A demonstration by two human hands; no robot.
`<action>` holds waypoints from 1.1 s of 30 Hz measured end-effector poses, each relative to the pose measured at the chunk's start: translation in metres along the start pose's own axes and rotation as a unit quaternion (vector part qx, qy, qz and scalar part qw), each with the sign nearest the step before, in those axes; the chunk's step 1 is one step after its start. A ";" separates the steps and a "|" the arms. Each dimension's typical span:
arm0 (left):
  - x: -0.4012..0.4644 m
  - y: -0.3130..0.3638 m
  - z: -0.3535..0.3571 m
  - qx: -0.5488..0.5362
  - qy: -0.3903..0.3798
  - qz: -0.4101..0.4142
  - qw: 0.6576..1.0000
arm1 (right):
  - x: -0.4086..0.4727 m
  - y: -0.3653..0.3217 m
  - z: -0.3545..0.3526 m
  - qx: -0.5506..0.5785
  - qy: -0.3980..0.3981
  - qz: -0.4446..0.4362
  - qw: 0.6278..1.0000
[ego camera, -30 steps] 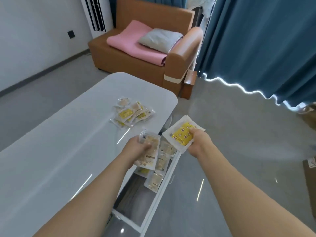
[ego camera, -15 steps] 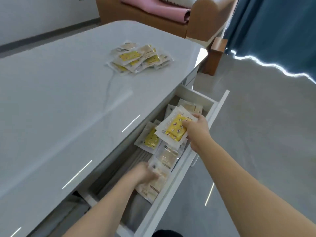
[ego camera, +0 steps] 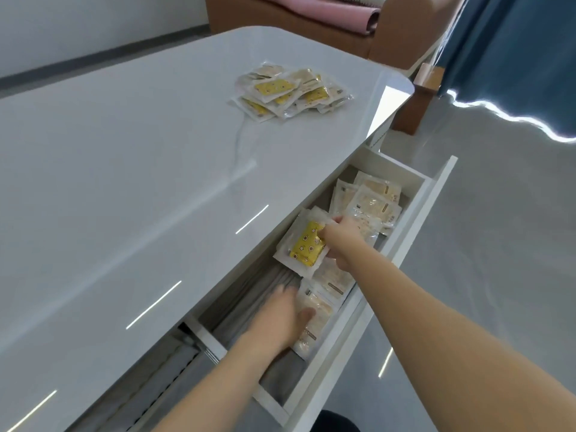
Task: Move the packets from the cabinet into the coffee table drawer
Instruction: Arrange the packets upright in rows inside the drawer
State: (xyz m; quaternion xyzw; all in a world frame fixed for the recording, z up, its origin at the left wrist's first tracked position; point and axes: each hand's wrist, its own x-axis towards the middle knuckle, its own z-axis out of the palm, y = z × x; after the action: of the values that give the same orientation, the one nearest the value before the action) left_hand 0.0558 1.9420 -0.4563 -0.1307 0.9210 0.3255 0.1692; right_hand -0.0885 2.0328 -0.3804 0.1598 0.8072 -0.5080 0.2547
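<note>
Two hands work inside the open coffee table drawer (ego camera: 417, 219). Right hand (ego camera: 341, 241) reaches in from the near side, fingers curled, pinching the right edge of a yellow star-print packet (ego camera: 304, 247). That packet sits tilted, its left edge toward the underside of the tabletop (ego camera: 140, 169), and it overlaps other packets beneath it. Whether it already rests on them or is just above them, cannot tell.

Left hand (ego camera: 277, 319) lies nearer the body than the right, down on the drawer floor. Fingers are extended and somewhat blurred; thumb is spread out to the right and touches a beige clear-wrapped packet (ego camera: 313, 319) lying flat just beside the hand. No grip around it visible.

Beyond the right hand, toward the drawer's far end, several more beige packets (ego camera: 371, 201) lie overlapped in a loose layer. One further beige packet (ego camera: 332, 280) lies between the two hands, partly under the yellow one.

Well beyond both hands, up on the white glossy tabletop, a heap of packets (ego camera: 290, 90) remains, a mix of yellow-print and beige, fanned over one another near the far rounded corner.

Past the table: a brown sofa (ego camera: 339, 35) with a pink blanket (ego camera: 318, 9) on its seat, and a blue curtain (ego camera: 511, 48) to the right of it. Grey floor (ego camera: 486, 244) lies to the right of the right arm.
</note>
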 end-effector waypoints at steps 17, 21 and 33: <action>-0.035 0.105 -0.152 0.027 -0.020 -0.005 0.999 | -0.085 -0.104 -0.083 -0.035 -0.071 -0.023 0.997; -0.066 0.198 -0.245 0.044 0.071 0.027 0.996 | -0.154 -0.171 -0.152 -0.018 -0.010 -0.075 0.997; -0.247 0.418 -0.589 0.136 0.190 0.117 0.965 | -0.444 -0.440 -0.291 -0.169 0.051 -0.237 0.955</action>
State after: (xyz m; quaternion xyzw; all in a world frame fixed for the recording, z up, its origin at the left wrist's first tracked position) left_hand -0.0002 1.9099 0.3043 -0.0575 0.9808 0.1836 -0.0316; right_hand -0.0242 2.1047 0.3025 -0.0556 0.9078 -0.4011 0.1093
